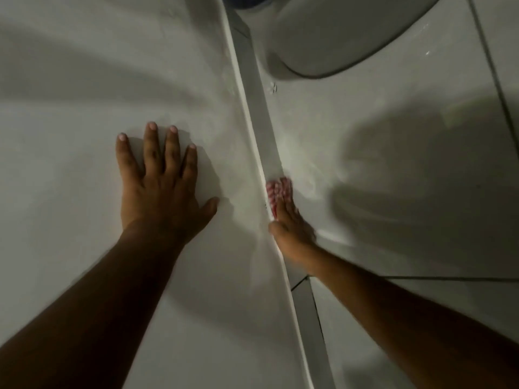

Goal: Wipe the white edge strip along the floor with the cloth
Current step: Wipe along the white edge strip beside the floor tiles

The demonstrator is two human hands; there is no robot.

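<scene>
A white edge strip (254,113) runs from the top centre down to the bottom right, between a white wall surface on the left and the tiled floor on the right. My right hand (292,231) presses a red-and-white checked cloth (278,192) against the strip about halfway along; the cloth is blurred and mostly under my fingers. My left hand (160,186) lies flat on the white surface to the left of the strip, fingers spread, holding nothing.
The rounded white base of a toilet (337,43) stands on the floor at the upper right, close to the strip. Pale floor tiles (407,178) with dark grout lines fill the right side. A dark blue object (247,1) shows at the top edge.
</scene>
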